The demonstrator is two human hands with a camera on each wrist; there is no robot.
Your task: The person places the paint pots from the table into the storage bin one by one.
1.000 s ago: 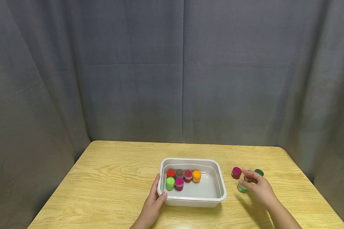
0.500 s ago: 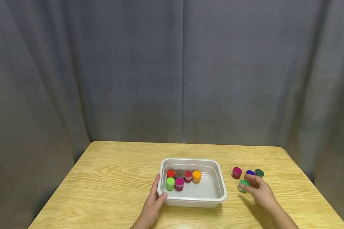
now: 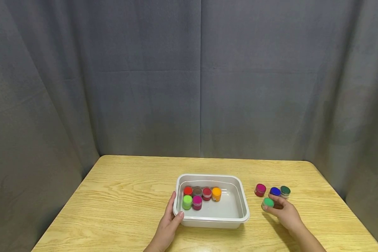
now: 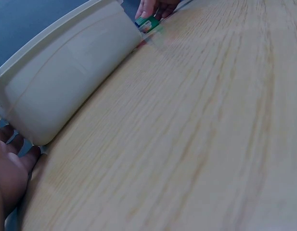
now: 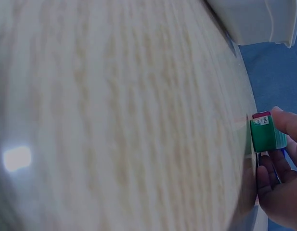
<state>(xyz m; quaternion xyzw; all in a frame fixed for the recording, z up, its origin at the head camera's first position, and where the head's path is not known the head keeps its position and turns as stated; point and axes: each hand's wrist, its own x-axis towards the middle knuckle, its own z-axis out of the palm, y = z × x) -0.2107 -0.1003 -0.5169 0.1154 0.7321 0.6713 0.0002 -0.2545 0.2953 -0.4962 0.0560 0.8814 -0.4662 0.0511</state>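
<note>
My left hand (image 3: 165, 225) grips the left front corner of a white plastic tub (image 3: 212, 219), thumb over the rim and fingers along the side. Inside the tub stand several small paint jars, among them a red jar (image 3: 187, 190), a lime green jar (image 3: 187, 202) and an orange jar (image 3: 216, 194). To the right of the tub my right hand (image 3: 286, 213) pinches a green paint jar (image 3: 267, 203) between thumb and fingers. The right wrist view shows this green jar (image 5: 266, 134) close by the table surface, its label visible.
Behind the right hand stand a magenta jar (image 3: 260, 190), a blue jar (image 3: 275, 191) and a dark green jar (image 3: 285, 191). The wooden table (image 3: 129, 185) ends at a grey curtain (image 3: 145, 87) at the back and sides.
The right hand has shifted slightly and now pinches the green jar; the blue jar, earlier hidden behind its fingers, has come into view. The left hand and tub stay put.
</note>
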